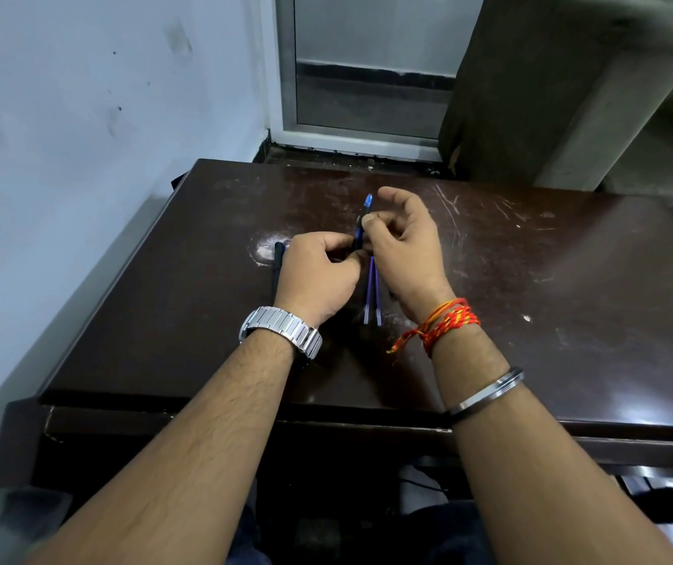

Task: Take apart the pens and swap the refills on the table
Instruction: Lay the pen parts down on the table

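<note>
Both hands meet over the middle of the dark wooden table (pixel 530 303). My left hand (pixel 318 275) grips the lower end of a blue pen (pixel 361 228) that points up and away. My right hand (pixel 404 246) pinches the same pen higher up between thumb and forefinger, and the pen's blue tip shows above the fingers. Two thin blue refills (pixel 372 291) lie side by side on the table between my wrists. A black pen barrel (pixel 277 263) lies on the table just left of my left hand, partly hidden by it.
The table's left edge runs along a pale wall (pixel 82 136). A door frame (pixel 351 132) and a dark wooden panel (pixel 502 87) stand behind the far edge. The tabletop is scratched, with a whitish stain (pixel 265 248) near the black barrel.
</note>
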A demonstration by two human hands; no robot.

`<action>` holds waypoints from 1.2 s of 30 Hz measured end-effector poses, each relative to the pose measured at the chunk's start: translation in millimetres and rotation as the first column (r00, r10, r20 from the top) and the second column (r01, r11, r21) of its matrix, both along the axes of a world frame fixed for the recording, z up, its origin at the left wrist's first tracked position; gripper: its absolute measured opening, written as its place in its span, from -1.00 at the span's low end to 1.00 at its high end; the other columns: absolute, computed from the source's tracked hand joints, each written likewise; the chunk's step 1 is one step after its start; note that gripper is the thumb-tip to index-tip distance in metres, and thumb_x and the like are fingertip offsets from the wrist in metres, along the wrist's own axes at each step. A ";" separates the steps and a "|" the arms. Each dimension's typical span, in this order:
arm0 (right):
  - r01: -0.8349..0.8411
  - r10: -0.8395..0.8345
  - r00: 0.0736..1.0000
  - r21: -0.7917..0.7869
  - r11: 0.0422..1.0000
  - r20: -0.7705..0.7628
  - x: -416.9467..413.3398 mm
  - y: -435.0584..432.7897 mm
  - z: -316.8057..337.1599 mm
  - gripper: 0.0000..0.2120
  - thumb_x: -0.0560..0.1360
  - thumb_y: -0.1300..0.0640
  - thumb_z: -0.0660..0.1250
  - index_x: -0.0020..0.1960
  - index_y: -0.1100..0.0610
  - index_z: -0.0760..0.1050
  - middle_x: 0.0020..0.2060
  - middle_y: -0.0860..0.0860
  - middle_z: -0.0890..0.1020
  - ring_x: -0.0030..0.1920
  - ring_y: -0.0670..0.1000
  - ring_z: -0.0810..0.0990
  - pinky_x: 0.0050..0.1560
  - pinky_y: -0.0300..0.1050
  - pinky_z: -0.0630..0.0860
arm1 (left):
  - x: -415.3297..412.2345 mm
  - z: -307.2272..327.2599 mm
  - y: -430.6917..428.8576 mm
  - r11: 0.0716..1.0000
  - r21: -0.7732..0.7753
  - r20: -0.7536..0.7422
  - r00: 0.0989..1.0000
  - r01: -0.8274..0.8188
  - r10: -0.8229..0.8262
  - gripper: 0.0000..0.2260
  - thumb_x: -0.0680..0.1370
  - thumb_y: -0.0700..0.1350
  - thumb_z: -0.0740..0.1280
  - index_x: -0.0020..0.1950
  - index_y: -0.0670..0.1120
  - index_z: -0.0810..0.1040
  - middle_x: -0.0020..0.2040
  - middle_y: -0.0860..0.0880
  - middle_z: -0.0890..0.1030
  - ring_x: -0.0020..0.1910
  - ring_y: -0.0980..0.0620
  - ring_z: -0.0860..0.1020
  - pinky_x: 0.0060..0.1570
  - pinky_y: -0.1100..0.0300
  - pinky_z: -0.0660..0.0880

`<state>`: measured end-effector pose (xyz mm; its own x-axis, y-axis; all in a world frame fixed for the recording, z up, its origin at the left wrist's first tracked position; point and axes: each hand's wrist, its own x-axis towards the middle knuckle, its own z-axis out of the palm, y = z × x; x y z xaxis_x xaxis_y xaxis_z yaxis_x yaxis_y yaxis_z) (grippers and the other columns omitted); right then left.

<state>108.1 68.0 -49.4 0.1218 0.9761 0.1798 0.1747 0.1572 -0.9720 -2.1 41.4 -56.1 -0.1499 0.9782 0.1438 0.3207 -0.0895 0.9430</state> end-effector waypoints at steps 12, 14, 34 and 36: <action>-0.024 0.022 0.999 -0.040 0.999 -0.034 -1.6 -0.6 2.5 -0.81 0.59 0.29 0.27 0.15 0.15 0.58 -0.19 0.01 0.64 -0.33 -0.28 0.60 -0.32 -0.43 0.48 | -2.3 0.2 0.1 0.999 0.014 -0.045 0.998 -0.031 0.031 -0.86 0.49 -0.16 0.43 0.02 -0.04 0.72 -0.18 0.06 0.72 -0.18 0.12 0.67 -0.10 0.17 0.62; -0.022 0.021 0.999 -0.032 0.999 -0.029 -1.2 -0.8 2.3 -0.81 0.59 0.30 0.27 0.14 0.16 0.58 -0.18 0.00 0.63 -0.36 -0.33 0.58 -0.33 -0.45 0.47 | -2.8 -0.7 0.7 0.999 0.015 -0.031 0.999 -0.039 0.039 -0.86 0.48 -0.17 0.43 0.01 -0.03 0.72 -0.19 0.07 0.72 -0.18 0.14 0.67 -0.08 0.14 0.63; 0.012 -0.041 0.976 -0.133 0.991 -0.216 -0.4 -0.4 -3.9 -0.78 0.45 0.20 0.47 0.09 0.10 0.57 -0.15 0.03 0.72 -0.16 -0.06 0.69 -0.01 0.00 0.66 | -0.4 -2.3 1.7 0.999 0.015 -0.025 0.999 -0.042 0.042 -0.81 0.49 -0.18 0.42 0.08 -0.07 0.70 -0.11 0.05 0.71 -0.12 0.12 0.67 -0.01 0.11 0.62; 0.008 -0.029 0.982 -0.112 0.994 -0.188 -0.6 -1.0 -4.0 -0.77 0.45 0.25 0.48 0.07 0.08 0.57 -0.20 0.03 0.73 -0.23 -0.05 0.70 -0.03 -0.01 0.68 | -0.9 -1.3 0.3 0.999 0.023 -0.034 0.999 -0.034 0.035 -0.82 0.49 -0.19 0.41 0.05 -0.05 0.71 -0.14 0.06 0.72 -0.14 0.13 0.67 -0.06 0.14 0.62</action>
<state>107.5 67.0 -53.4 0.1612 0.9860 0.0428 -0.0119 0.0453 -0.9989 -3.0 41.6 -57.4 -0.1777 0.9691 0.1709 0.3566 -0.0985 0.9291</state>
